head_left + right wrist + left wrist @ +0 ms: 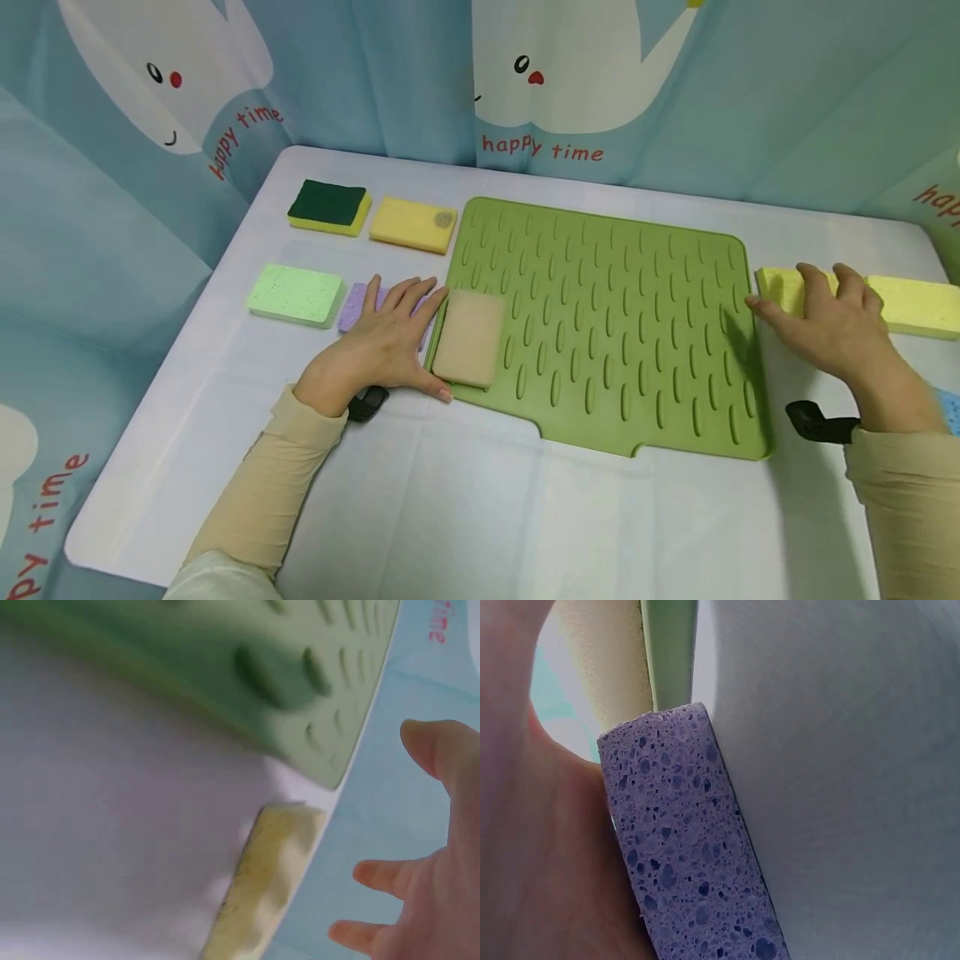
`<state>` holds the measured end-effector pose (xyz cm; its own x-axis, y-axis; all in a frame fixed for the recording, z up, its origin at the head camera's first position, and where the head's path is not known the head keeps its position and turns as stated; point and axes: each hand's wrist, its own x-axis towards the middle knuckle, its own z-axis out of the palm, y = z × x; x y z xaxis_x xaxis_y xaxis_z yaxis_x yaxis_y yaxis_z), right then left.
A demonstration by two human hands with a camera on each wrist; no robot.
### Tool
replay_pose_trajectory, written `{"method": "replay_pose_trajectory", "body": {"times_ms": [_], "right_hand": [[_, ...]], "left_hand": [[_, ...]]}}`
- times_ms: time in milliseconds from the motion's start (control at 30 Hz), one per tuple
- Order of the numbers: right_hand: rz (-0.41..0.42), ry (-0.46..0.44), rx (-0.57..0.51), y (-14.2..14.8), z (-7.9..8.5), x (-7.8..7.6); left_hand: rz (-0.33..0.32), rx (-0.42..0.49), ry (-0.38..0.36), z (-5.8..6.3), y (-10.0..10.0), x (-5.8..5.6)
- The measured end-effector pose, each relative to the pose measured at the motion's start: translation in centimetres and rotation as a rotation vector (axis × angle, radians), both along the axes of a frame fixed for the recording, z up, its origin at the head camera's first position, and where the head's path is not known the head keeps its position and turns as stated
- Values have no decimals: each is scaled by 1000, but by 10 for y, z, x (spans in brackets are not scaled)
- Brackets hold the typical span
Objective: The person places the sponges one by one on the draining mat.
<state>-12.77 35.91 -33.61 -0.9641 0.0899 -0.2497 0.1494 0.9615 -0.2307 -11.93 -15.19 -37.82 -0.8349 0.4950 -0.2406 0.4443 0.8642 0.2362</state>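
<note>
Left hand (382,340), right hand (843,327), both spread wide!
Left's over a porous purple sponge (682,840), right's above a yellow rectangular sponge (778,290).

One sponge (470,337) lies on the mat (600,321) (along its left edge).

Perhaps eight sponges (296,293), one mat (600,321)

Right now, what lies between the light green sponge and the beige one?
The purple sponge, partly covered by the left hand, then the left rim of the green mat. The head view shows this.
</note>
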Motion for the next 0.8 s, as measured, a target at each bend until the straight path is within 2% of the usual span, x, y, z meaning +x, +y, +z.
{"method": "replay_pose_trajectory", "body": {"times_ms": [233, 467, 800], "right_hand": [[-77, -52, 14, 14, -5, -9], [-81, -124, -1, 19, -11, -17], [-115, -144, 13, 18, -15, -22]], "left_hand": [[4, -5, 4, -1, -1, 0], [2, -8, 4, -1, -1, 0], [4, -9, 1, -1, -1, 0]]}}
